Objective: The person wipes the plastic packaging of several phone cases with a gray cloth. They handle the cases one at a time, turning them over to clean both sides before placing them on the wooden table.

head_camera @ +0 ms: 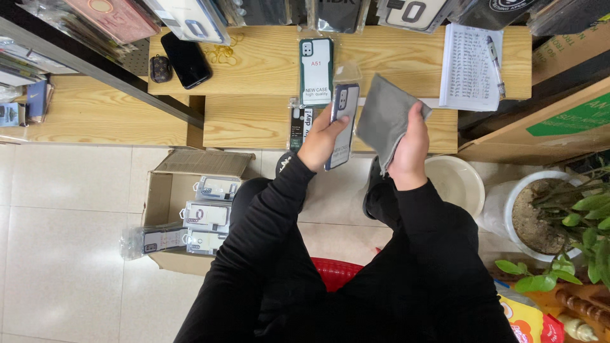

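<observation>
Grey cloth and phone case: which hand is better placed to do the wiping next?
Right, probably. The right hand already grips the grey cloth, which hangs beside the phone case. The left hand is wrapped around the case, holding it up, so it is not free.

Phone case (344, 124): left hand (321, 140) covers its lower left side, so that part can't be read; grey cloth (383, 119) hides the right hand (410, 147)'s fingertips. Above the phone case, the row of hanging packaged cases (190, 19) is cut off by the top edge. Below and left of it, the cardboard box (166, 190)'s right side is hidden by the black sleeve; to its lower right, the potted plant (572, 222) runs off the right edge.
</observation>
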